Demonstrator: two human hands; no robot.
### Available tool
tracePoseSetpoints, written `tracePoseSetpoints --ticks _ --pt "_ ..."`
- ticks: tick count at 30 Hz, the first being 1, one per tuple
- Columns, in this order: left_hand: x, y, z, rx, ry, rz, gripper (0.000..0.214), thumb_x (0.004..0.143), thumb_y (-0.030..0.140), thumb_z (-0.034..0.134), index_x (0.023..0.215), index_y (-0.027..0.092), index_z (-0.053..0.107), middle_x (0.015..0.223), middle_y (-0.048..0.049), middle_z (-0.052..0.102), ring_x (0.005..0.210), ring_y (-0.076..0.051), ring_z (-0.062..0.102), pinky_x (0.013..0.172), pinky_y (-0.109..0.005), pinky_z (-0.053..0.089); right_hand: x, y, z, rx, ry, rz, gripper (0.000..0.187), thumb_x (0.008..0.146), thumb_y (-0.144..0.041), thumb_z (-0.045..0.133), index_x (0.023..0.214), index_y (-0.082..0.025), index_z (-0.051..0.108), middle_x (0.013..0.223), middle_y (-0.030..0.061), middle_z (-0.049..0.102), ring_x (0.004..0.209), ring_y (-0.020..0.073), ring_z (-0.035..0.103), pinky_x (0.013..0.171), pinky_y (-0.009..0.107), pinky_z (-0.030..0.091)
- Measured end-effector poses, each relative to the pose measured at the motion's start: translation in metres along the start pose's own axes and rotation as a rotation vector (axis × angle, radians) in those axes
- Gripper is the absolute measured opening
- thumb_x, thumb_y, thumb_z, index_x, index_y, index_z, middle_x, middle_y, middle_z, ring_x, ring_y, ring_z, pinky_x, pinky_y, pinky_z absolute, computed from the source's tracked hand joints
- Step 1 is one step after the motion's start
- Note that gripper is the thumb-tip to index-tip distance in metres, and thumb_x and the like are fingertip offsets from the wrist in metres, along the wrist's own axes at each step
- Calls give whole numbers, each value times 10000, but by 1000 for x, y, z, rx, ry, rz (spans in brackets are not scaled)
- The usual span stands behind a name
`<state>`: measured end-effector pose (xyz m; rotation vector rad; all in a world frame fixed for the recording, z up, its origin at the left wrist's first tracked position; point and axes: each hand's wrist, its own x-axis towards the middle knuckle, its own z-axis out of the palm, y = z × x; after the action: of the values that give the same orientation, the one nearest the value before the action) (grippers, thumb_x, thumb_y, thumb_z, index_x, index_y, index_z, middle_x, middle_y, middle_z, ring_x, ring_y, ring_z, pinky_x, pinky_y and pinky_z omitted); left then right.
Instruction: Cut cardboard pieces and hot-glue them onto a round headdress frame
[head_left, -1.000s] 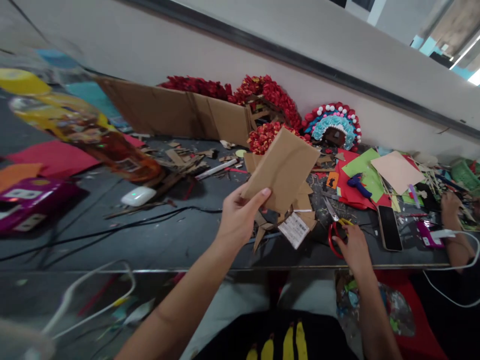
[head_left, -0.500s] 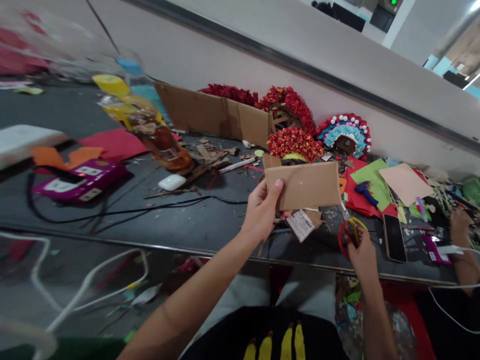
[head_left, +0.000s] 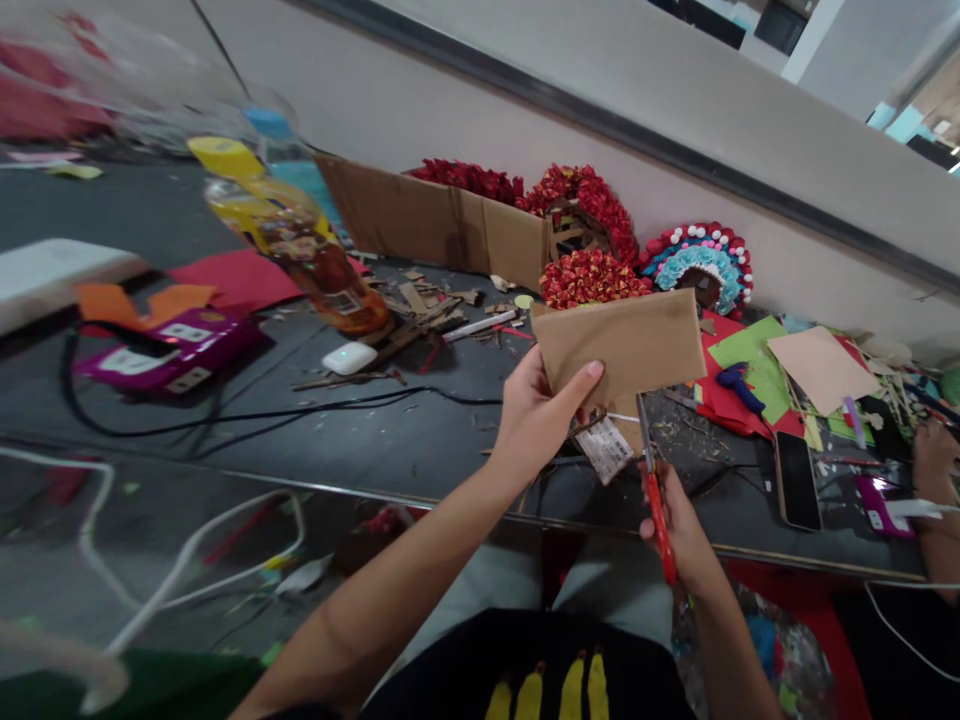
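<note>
My left hand (head_left: 541, 420) pinches the lower left corner of a rectangular brown cardboard piece (head_left: 630, 342), held up above the dark table (head_left: 420, 450). My right hand (head_left: 679, 525) grips red-handled scissors (head_left: 654, 490), blades pointing up at the cardboard's bottom edge. Cardboard scraps and a white printed label (head_left: 606, 450) lie on the table under the piece.
A long cardboard box (head_left: 442, 225) with red paper flowers, a flower wreath (head_left: 592, 278) and a pompom headpiece (head_left: 697, 262) stand by the wall. Coloured paper (head_left: 757, 375), a blue glue gun (head_left: 739, 385), a phone (head_left: 796, 482), an amber bottle (head_left: 300, 250), cables, and another person's hand (head_left: 937, 450) at right.
My right hand lifted the scissors off the table and brought the blades up to the cardboard's lower edge. My left hand turned the cardboard from tilted to nearly level.
</note>
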<state>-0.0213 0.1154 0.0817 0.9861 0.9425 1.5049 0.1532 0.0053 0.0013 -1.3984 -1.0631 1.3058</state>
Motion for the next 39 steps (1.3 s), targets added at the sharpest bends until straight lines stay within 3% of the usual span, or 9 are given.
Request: tracePoseSetpoints --ticks 3,8,11,15,21,26,30,35,39 --pt "1 2 0 12 25 15 341 642 355 715 889 182 554 655 31 589 426 -74 507 313 -161 387 1 -7 5 -48 -46 51 675 613 -262 694 1252 -247 477 999 33 588 641 108 545 480 188 457" --pt "2 1 -3 65 74 32 341 637 357 709 894 182 570 664 27 599 434 -71 493 329 -161 396 0 -11 6 -51 -16 -74 640 626 -343 692 1237 -261 518 941 37 615 848 189 600 651 252 520" --pt "0 -3 -2 136 55 8 355 630 351 713 912 178 584 665 22 616 436 -77 495 344 -169 403 1 -11 5 -49 -24 -56 602 639 -344 680 1219 -275 536 915 31 616 853 188 600 680 263 520" --pt "-3 -8 -1 204 19 45 349 639 339 715 929 181 603 769 -15 673 593 -127 600 442 -184 462 4 -12 2 -52 -37 -71 577 649 -363 675 1205 -274 547 953 38 621 884 195 598 743 279 516" --pt "-4 -13 -1 211 -28 47 353 666 350 693 962 183 599 827 -31 685 669 -151 634 491 -203 492 8 -13 0 -101 -17 -148 615 648 -414 690 1218 -242 535 1200 65 577 1092 235 533 964 335 431" --pt "-8 -15 2 226 -48 15 338 653 342 696 927 174 592 761 -21 674 552 -129 596 409 -191 449 11 -22 4 -106 -40 -172 668 639 -553 672 1202 -217 544 1169 87 588 1073 265 544 917 349 462" --pt "-8 -17 4 238 -48 25 339 648 325 691 932 174 585 770 -16 672 550 -120 586 409 -183 442 13 -20 4 -135 -25 -187 677 623 -520 704 1201 -210 537 1143 81 602 1047 262 562 924 356 457" --pt "-7 -19 3 233 -48 0 347 627 334 692 912 173 576 755 -15 666 516 -111 565 383 -180 427 16 -10 -1 -299 0 -221 433 762 -419 604 1146 -223 563 1031 54 638 907 202 592 831 308 477" --pt "-9 -21 4 204 -53 -25 349 619 338 695 896 176 558 726 -7 650 430 -84 505 349 -186 417 16 -11 2 -454 39 -260 284 789 -346 582 1035 -205 581 904 31 648 798 167 592 768 272 465"
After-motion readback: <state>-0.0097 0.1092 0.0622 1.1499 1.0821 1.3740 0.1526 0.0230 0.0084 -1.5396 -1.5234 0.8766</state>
